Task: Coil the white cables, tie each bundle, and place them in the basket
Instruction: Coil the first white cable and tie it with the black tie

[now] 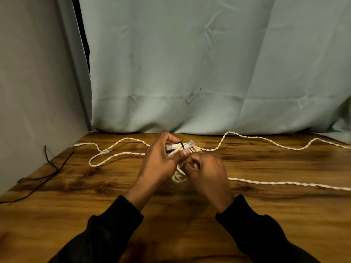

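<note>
Both hands on coiled white bundle point(180, 149) at table centre, black tie point(182, 145) round its top.

Bundle's long axis runs roughly near-far, far end w/ clear connectors point(190, 144) turned sideways L-R, near loops point(178, 177) hanging toward the person. Left hand point(161, 162) palm-in, fingers curled over far end, thumb pressed on the strands: closed on the bundle. Right hand point(207, 171) back up, fingertips pinched at bundle's mid; what it pinches, can't tell. Both sleeves point(266, 234) dark, arms angled inward. Cable is twisted, rope-like, cream-white; loose cable runs point(284, 147) snake L and R across the glossy wood-grain table point(284, 215). Spare black ties point(51, 164) lie thin and curved at far left edge. Grey-green creased cloth backdrop point(190, 63) behind.
</note>
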